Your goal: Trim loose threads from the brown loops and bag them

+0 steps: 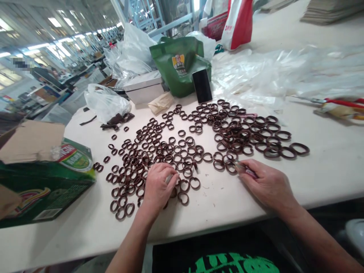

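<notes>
Many dark brown rings (pixel 182 143), which look like loops of band, lie spread over the pale table in two loose heaps. My left hand (pixel 158 186) rests at the near edge of the left heap, its thumb and fingers pinched together. What they grip, if anything, is hidden. Beside the right heap (pixel 241 132), my right hand (pixel 267 184) is closed around a small tool (pixel 250 172) with a metal-looking tip and a purplish part. Its tip points at the rings by the heap's near side; most of it is covered by my fingers.
A green carton (pixel 71 189) stands on the left. At the back are a white box (pixel 145 89), a green bag (pixel 167 64) with a black phone (pixel 202 86) leaning on it, and clear plastic bags (pixel 256 72). Red-handled pliers (pixel 341 101) lie far right.
</notes>
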A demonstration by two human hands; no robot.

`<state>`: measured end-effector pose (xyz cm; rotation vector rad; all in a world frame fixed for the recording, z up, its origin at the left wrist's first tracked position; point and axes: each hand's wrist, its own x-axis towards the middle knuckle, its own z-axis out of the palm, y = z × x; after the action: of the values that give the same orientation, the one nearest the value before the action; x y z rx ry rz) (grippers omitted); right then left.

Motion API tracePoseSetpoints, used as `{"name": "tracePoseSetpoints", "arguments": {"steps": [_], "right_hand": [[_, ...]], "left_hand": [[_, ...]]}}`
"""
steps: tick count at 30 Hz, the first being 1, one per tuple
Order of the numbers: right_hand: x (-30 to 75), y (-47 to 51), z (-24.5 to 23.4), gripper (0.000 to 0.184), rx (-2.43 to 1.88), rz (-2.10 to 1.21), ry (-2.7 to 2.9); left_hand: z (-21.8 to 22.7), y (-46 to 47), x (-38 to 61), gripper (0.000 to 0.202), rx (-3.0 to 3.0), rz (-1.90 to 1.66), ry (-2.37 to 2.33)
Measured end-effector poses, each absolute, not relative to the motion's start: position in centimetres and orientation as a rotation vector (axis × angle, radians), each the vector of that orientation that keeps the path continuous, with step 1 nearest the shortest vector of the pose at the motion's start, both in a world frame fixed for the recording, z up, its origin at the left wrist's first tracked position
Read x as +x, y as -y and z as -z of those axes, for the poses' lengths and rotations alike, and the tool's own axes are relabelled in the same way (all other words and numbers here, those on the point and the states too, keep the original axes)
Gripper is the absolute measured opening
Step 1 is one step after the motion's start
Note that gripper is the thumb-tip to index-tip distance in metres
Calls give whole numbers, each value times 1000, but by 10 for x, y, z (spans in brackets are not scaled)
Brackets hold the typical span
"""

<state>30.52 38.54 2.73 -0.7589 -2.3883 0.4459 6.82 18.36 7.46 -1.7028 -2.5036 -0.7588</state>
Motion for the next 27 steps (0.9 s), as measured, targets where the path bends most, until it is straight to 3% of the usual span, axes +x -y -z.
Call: {"name": "tracePoseSetpoints", "arguments": {"steps": [12, 20, 23, 27], "right_hand": [[306, -387, -26, 15, -760, -534, 2378], [306, -387, -27, 13, -740, -616, 2361], [306, -387, -28, 13, -758, -642, 2366], [306, -387, -28, 12, -757, -686, 2371]], "left_hand": [[-67, -217, 28, 13, -1781, 407, 2398], [-72, -227, 17, 8, -1798, 460, 2345], [-80, -235, 19, 7, -1802, 600, 2303], [-122, -231, 38, 11, -1645, 1178, 2287]]}}
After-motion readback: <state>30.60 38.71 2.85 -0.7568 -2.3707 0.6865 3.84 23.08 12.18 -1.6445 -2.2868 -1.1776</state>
